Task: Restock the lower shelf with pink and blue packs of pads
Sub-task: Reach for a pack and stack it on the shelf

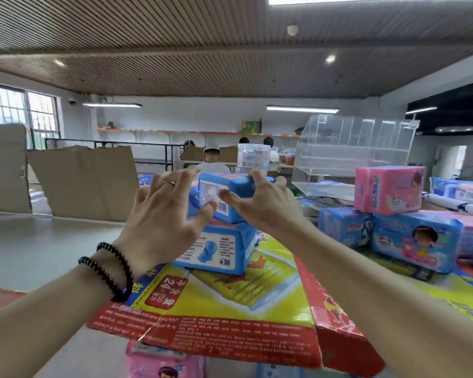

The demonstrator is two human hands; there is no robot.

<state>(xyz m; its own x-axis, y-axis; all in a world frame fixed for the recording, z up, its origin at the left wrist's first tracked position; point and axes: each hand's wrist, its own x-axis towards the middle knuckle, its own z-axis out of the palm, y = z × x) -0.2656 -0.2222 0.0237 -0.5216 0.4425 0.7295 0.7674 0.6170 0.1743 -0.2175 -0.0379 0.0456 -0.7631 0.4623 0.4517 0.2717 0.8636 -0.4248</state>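
Observation:
A blue pack of pads (pixel 238 186) lies on top of a second blue pack (pixel 224 249), and both rest on a flattened yellow and red carton (pixel 230 301). My right hand (pixel 268 205) pinches the upper pack, thumb on its white label and fingers curled over its top edge. My left hand (pixel 159 214), with a ring and dark bead bracelets, has its fingers spread straight; only the thumb touches the pack's left front. A pink pack (pixel 388 189) sits on more blue packs (pixel 415 241) to the right. Another pink pack (pixel 161 364) shows below the carton's front edge.
A clear acrylic bin (pixel 352 145) and a small clear container (pixel 253 156) stand behind the packs. Brown cardboard sheets (pixel 85 181) lean at the left beside a grey surface. People sit at tables in the background, in front of a wall shelf.

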